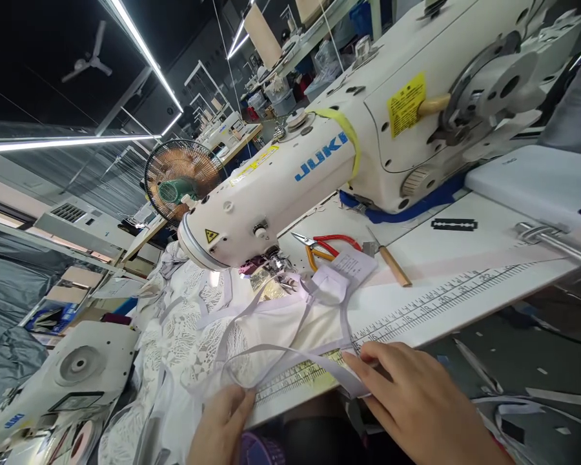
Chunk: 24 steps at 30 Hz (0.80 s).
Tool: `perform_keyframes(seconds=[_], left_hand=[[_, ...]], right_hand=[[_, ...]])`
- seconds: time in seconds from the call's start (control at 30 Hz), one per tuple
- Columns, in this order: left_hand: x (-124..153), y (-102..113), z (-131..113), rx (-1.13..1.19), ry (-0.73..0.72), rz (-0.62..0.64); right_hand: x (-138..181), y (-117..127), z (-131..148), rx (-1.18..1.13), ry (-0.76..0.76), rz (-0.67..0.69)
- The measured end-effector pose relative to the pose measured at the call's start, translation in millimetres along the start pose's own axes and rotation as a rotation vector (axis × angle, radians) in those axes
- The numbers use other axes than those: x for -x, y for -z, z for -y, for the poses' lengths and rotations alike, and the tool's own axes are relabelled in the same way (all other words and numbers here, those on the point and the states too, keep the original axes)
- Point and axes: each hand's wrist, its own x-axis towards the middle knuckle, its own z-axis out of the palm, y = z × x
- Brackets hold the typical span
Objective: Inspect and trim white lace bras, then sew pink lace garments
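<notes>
My right hand (411, 400) pinches a loop of pale lavender strap (336, 368) at the table's front edge. Farther left, my left hand (223, 423) has its thumb and fingers drawn together at the edge of the white lace bra (237, 345); its grip is partly hidden, but pale fabric runs into it. Pale lavender trim borders the bra, which lies under the needle area (281, 265) of a white sewing machine (290, 174). A folded pale label (353, 268) with print rests beside the presser foot.
Red- and orange-handled pliers (324, 245), a wooden-handled tool (390, 258) and a black razor blade (454, 224) lie right of the needle. A printed ruler (416, 310) follows the front edge. More lace pieces (174, 329) pile up left; a fan (179, 181) stands behind.
</notes>
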Motion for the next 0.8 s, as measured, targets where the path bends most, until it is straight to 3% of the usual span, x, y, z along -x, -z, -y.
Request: perform_keyframes(seconds=[0.33, 0.7, 0.8], left_hand=[[1.7, -3.5, 5.5, -0.025, -0.046, -0.021], [-2.5, 2.2, 0.0, -0.013, -0.109, -0.007], [-2.7, 1.3, -5.9, -0.008, -0.065, -0.060]], right_hand=[[-8.1, 3.6, 0.5, 0.061, 0.035, -0.045], [3.3, -4.1, -3.7, 0.083, 0.008, 0.027], [-1.3, -0.6, -3.2, 0.113, 0.054, 0.032]])
